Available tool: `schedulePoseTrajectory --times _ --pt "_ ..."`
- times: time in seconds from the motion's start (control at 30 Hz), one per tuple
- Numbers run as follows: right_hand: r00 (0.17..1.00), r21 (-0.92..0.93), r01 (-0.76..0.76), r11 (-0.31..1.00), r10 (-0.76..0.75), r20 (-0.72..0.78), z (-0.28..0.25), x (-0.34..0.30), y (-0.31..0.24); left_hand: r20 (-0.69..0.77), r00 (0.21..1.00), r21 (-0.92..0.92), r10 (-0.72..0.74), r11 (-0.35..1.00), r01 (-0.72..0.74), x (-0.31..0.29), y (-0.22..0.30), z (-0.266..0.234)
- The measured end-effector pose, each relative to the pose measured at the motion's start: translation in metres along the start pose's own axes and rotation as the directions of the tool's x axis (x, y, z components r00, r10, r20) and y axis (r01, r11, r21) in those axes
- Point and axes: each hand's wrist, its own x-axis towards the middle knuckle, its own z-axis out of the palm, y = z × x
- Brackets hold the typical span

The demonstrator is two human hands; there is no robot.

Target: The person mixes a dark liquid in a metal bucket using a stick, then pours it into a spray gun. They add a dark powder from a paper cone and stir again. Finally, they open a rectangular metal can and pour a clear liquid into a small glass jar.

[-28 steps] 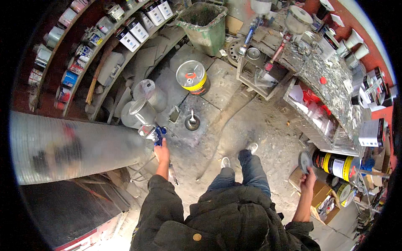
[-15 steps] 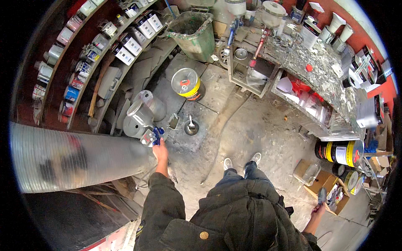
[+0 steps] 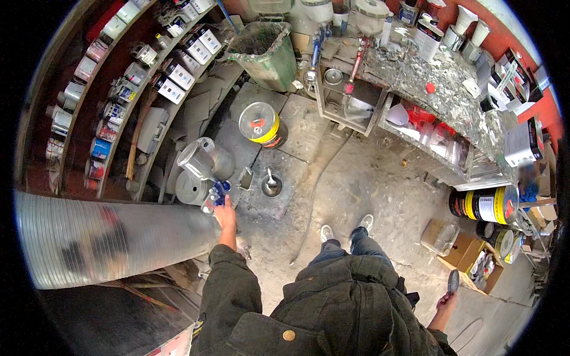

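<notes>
Between the yellow-banded bucket (image 3: 271, 132) and the paint-smeared workbench (image 3: 442, 83), room to pass lies over the concrete floor (image 3: 374, 184). The ribbed cylinder (image 3: 148, 240) crowds the left hand's (image 3: 225, 213) outer side; the cardboard box (image 3: 461, 251) stands just ahead of the right hand (image 3: 445, 302).

Left hand (image 3: 225, 215) forward, right hand (image 3: 445, 304) low and out to the side, both gripping.
The left arm (image 3: 234, 291) rises from the lower edge, bare near the wrist (image 3: 228, 228), its fingers closed left of the frame's centre. The right arm (image 3: 440, 321) slants up at the lower right, likewise bare toward the hand, its fingers bent in a hold. Between them, the torso (image 3: 338, 302) fills the bottom middle, with the legs (image 3: 370, 245) slightly apart just above it.
</notes>
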Motion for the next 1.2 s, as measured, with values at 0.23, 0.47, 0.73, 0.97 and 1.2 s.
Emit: schedulePoseTrajectory --times 0.23,0.47,0.73,0.97,1.2 --pt "1.000 -0.030 0.006 1.000 -0.007 -0.025 0.005 -0.010 -0.004 -0.075 0.997 -0.065 0.012 0.998 -0.017 0.009 -0.012 0.012" --pt "1.000 -0.016 0.001 1.000 -0.001 0.010 0.000 0.008 -0.006 -0.048 0.999 -0.110 0.014 0.994 -0.019 0.014 -0.019 0.022" --pt "1.000 -0.013 0.011 1.000 -0.011 0.013 0.016 0.010 -0.007 0.013 1.000 -0.134 -0.013 0.991 0.015 0.017 -0.014 0.017" --pt "0.999 0.012 0.037 0.999 -0.037 0.034 0.022 0.001 -0.010 0.021 1.000 -0.093 0.014 0.996 -0.012 0.006 0.000 0.013" --pt "0.999 -0.018 0.049 0.999 -0.049 -0.019 0.031 -0.001 -0.007 0.008 1.000 -0.099 0.006 0.995 -0.005 0.007 0.004 0.006"
